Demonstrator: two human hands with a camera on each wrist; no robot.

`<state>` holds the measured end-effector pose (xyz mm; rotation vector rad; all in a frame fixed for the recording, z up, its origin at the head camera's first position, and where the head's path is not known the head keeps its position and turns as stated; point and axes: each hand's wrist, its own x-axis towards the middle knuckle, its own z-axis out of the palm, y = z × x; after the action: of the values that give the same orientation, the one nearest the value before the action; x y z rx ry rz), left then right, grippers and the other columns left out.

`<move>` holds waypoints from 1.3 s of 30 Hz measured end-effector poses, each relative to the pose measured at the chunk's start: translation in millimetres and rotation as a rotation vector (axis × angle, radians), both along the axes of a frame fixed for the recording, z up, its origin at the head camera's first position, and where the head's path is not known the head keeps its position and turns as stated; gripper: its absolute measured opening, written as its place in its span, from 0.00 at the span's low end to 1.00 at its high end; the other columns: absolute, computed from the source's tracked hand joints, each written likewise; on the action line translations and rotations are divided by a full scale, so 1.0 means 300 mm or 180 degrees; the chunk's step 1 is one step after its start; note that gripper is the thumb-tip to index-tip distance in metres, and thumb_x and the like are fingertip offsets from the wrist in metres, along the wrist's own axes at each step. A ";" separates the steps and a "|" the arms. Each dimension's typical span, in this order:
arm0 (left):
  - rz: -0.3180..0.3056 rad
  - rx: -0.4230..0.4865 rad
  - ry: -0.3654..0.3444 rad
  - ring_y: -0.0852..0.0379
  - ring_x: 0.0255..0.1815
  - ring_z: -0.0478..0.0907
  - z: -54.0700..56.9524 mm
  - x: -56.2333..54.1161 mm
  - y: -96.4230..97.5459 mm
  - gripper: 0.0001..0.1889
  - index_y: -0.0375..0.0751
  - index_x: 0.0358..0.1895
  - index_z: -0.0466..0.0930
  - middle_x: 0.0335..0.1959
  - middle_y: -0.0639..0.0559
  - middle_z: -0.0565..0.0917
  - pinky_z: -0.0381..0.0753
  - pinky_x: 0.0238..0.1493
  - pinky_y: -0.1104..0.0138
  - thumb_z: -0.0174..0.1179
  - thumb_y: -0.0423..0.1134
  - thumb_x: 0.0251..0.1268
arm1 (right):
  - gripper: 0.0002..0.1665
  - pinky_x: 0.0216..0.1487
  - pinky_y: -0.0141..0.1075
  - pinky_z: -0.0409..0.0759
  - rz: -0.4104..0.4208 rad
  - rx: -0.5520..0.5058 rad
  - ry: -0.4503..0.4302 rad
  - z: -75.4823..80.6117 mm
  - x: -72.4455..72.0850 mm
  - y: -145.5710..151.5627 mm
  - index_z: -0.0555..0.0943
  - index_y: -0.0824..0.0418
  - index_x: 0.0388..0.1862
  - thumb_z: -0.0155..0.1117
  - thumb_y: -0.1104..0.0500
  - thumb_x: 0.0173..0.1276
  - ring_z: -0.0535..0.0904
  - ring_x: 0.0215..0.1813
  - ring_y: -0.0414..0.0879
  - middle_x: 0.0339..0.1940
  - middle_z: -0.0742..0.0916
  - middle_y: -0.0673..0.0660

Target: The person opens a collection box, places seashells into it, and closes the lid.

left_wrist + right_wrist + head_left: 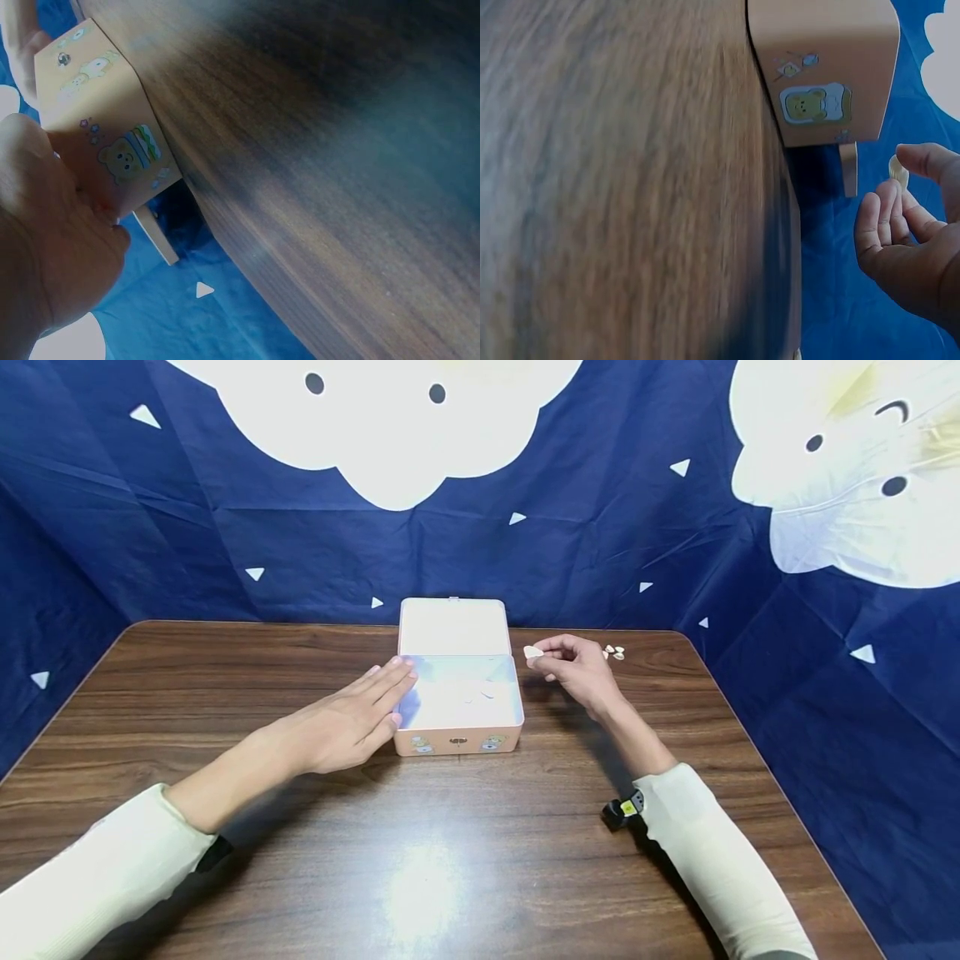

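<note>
An orange-pink tin box point(459, 742) with bear pictures stands on the table, its lid point(453, 625) raised at the back. My left hand point(348, 718) rests on the box's left rim with fingers stretched out. In the left wrist view, that hand point(64, 240) lies along the box's side point(112, 127). To the right of the box, my right hand point(577, 668) pinches a small whitish seashell point(533, 652) between thumb and fingertips. The right wrist view shows the shell's ridged, cream surface point(898, 173). A few thin pale pieces point(487, 695) lie inside the bright box, hard to make out.
Several small pale shells point(618, 653) lie on the table behind my right hand. The brown wooden table point(315, 852) ends at a blue cloth backdrop point(322, 552) with white clouds. A small black device point(618, 812) hangs at my right cuff.
</note>
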<state>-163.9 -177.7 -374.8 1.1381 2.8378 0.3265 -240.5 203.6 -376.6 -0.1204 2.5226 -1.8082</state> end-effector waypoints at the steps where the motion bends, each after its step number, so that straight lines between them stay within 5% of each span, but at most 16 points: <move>1: 0.0008 0.0003 -0.0011 0.38 0.98 0.42 0.001 0.000 0.000 0.34 0.32 0.93 0.48 0.97 0.36 0.45 0.50 0.97 0.40 0.40 0.44 0.96 | 0.20 0.46 0.33 0.92 0.0016 0.0014 0.0013 0.003 0.002 -0.005 0.88 0.70 0.59 0.76 0.63 0.71 0.87 0.39 0.36 0.38 0.91 0.45; 21: 0.0019 0.0017 -0.0016 0.38 0.98 0.42 -0.007 -0.001 -0.011 0.34 0.32 0.93 0.48 0.97 0.36 0.45 0.50 0.97 0.39 0.40 0.44 0.96 | 0.21 0.38 0.26 0.87 0.0324 -0.0040 0.0339 0.064 0.051 -0.135 0.90 0.71 0.59 0.80 0.64 0.69 0.84 0.37 0.38 0.39 0.91 0.50; 39: -0.0032 0.0027 0.0072 0.37 0.98 0.43 -0.008 -0.004 -0.007 0.34 0.30 0.92 0.49 0.96 0.35 0.47 0.52 0.96 0.39 0.41 0.44 0.95 | 0.16 0.36 0.29 0.77 0.0525 0.0092 0.0375 0.048 0.051 -0.199 0.91 0.69 0.55 0.78 0.63 0.72 0.81 0.36 0.42 0.39 0.94 0.52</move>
<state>-164.9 -179.9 -377.2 1.1648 2.8519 0.3276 -225.1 143.9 -362.3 -0.4329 2.5277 -1.7500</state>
